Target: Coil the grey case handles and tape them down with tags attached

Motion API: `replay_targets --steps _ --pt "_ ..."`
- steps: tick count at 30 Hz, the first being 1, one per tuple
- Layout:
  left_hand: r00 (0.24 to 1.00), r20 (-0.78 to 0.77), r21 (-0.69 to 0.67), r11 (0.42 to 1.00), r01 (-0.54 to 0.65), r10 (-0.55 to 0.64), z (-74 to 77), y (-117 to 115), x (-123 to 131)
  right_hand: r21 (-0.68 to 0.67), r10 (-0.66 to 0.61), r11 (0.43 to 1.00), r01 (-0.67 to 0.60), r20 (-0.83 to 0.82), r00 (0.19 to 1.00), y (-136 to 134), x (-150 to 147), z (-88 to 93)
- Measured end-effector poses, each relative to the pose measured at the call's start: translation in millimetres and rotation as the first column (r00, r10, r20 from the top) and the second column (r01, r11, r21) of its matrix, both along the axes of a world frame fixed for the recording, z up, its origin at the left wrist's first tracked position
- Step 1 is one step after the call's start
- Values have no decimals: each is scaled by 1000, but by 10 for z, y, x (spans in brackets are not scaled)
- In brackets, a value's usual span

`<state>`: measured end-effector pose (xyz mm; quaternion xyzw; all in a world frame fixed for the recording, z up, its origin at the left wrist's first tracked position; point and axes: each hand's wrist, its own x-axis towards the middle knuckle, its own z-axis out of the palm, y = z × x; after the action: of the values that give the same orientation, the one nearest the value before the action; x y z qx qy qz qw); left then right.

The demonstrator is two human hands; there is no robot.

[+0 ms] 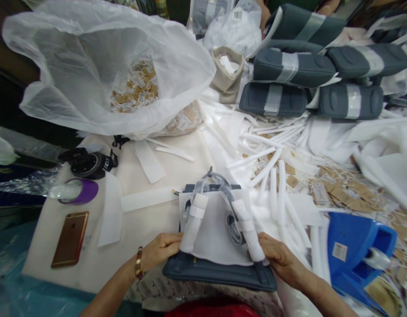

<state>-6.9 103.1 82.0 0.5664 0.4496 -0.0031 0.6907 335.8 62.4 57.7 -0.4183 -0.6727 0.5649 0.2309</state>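
Currently, left hand (162, 251) and right hand (279, 257) grasp slate-blue leather handbag (219, 274) at near corners; seemingly light, semi-stiff, best held there.

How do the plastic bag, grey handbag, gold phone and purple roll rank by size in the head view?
1. plastic bag
2. grey handbag
3. gold phone
4. purple roll, partly covered, so less sure

Bench (157, 169) covered in cream cloth, lit bright and even. Teal plastic sheet (12, 281) at lower left of frame. Upper left is dark.
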Motion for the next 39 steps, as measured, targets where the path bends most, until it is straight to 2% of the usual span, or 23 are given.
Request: replay_targets --steps 5,7,9,11,13,15,18,21,24,27,30,33,36,39 --pt "994 -96 252 967 -35 61 -6 -140 -80 18 64 998 -64 13 998 -22 0 90" --pt "991 -44 211 971 -110 122 18 -192 -108 9 55 998 -55 18 998 -24 -3 111" --pt "982 21 79 979 -187 186 52 -266 -139 -10 53 999 -53 22 998 -28 25 147" --pt "985 21 20 985 -173 172 81 -373 -166 -39 77 996 -76 30 997 -56 95 195" --pt "994 -51 130 988 -85 92 87 -497 -168 -59 80 995 -78 35 996 -126 190 235" --pt "984 -175 326 945 21 38 61 -606 -129 -79 54 996 -49 57 997 -231 263 248" --pt "956 -287 529 841 112 54 -33 -684 -31 -127 9 992 13 172 985 -391 240 212" --pt "941 -326 599 791 129 93 -142 -653 35 -72 -60 994 84 282 958 -465 75 133" --pt "905 -414 554 816 163 100 -190 -556 68 83 -103 993 82 297 949 -434 -76 50" --pt "848 -520 441 881 170 97 -152 -441 118 134 -155 984 116 330 931 -369 -133 -10" --pt "806 -582 363 921 140 106 -92 -361 172 90 -193 981 172 363 912 -340 -138 -45" --pt "851 -489 359 934 -2 189 -88 -343 186 23 -225 972 235 380 897 -346 -143 -64" --pt "892 -355 331 930 -160 280 -149 -355 174 -46 -245 957 286 398 884 -342 -164 -97" --pt "872 -370 297 930 -216 321 -252 -343 178 -98 -241 943 318 457 856 -299 -198 -167"
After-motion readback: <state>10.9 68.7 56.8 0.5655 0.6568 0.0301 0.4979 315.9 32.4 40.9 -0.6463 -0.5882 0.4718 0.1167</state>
